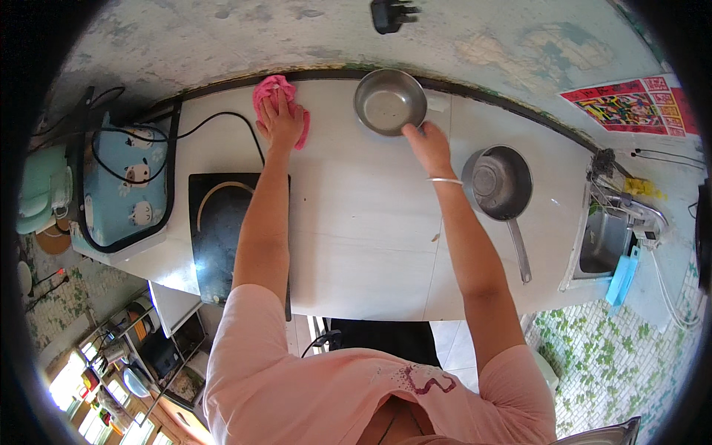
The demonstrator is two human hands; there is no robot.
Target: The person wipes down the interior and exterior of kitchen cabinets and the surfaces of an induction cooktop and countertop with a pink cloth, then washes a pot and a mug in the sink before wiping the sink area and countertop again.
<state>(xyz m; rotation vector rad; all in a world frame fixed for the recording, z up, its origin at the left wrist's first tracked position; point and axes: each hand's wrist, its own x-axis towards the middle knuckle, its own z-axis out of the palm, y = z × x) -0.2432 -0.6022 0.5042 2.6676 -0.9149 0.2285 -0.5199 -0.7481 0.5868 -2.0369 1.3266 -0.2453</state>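
Note:
My left hand [279,126] presses on a bunched pink cloth [273,86] at the back of the counter, close to the wall. Its fingers are spread over the cloth, which spills out around them. With closed fingers my right hand [429,145] grips a round metal pot [389,102] at its near right edge. Whether that pot has a handle is hidden by the hand. To the right of my right forearm stands a second metal saucepan [498,180], its long handle pointing toward me.
A black induction cooktop [215,237] lies under my left forearm, a black cord running behind it. A blue-covered appliance [124,185] stands far left. On the right is a sink [604,241] with a tap [641,211] and a blue holder [623,278]. A plug [391,15] sits on the wall.

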